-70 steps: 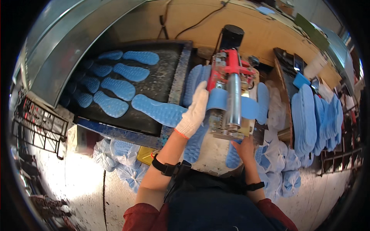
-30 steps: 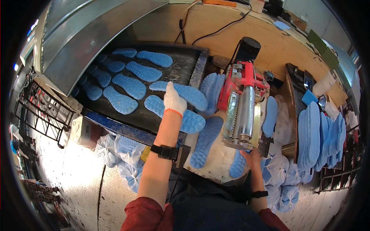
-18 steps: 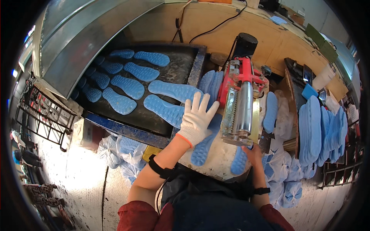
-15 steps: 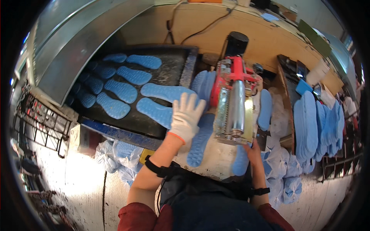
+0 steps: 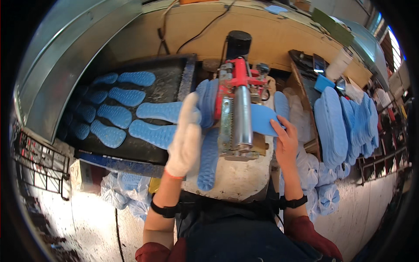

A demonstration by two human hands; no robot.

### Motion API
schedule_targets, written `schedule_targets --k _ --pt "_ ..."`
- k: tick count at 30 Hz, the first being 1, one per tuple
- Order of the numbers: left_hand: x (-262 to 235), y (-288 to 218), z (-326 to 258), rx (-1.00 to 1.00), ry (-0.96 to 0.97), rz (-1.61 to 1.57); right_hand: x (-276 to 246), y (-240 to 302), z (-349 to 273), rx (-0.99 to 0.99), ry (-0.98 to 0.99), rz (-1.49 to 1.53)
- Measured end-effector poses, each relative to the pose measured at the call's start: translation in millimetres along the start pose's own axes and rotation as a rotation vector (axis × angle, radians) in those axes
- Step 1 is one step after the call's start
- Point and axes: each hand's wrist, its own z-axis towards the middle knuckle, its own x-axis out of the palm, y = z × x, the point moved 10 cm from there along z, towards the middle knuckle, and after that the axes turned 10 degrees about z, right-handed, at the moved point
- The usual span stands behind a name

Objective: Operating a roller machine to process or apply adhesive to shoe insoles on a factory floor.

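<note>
My right hand (image 5: pixel 286 142) is bare and pinches the near edge of a flat blue insole (image 5: pixel 263 118). The insole's far end meets the right side of a red roller machine (image 5: pixel 240 78) with a shiny metal roller (image 5: pixel 243 118). My left hand (image 5: pixel 185 142) wears a white glove, holds nothing, and has its fingers stretched upward, slightly blurred. It hovers at the right edge of the black tray (image 5: pixel 170 83), partly covering two textured blue insoles (image 5: pixel 152 133). Just right of the glove, another textured insole (image 5: pixel 208 163) lies on the machine's pale base. More blue insoles (image 5: pixel 207 98) lean against the machine's left side.
Rows of blue insoles (image 5: pixel 114 114) lie on the tray, reaching under a metal hood (image 5: pixel 83 39). A single insole (image 5: pixel 281 103) stands beyond my right hand. Stacked insoles (image 5: pixel 331 126) are at the right, above clear bags (image 5: pixel 327 198) of blue pieces. A black wire rack (image 5: pixel 43 163) stands far left.
My right hand has risen from the base's near edge, bringing an insole to the roller. My left hand has turned edge-on beside the tray. The whole view has shifted somewhat.
</note>
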Motion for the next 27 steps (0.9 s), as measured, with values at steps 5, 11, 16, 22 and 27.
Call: schedule_targets --k 5,11,16,22,27 --pt "34.4 -18.2 21.7 0.124 0.012 -0.169 -6.4 -11.6 -19.6 0.113 -0.165 0.391" --pt "45.5 -12.4 36.6 0.253 -0.004 0.058 -2.0 -97.9 -114.3 0.663 -0.381 0.62" --pt "45.3 20.8 25.2 0.187 0.017 -0.011 80.9 -110.4 -165.6 0.898 0.053 0.642" --pt "39.2 48.4 2.7 0.118 0.207 0.152 180.7 -42.0 -132.8 0.347 0.397 0.373" --pt "27.3 47.0 -24.9 -0.011 0.411 0.07 219.2 4.4 -107.3 0.199 0.297 0.085"
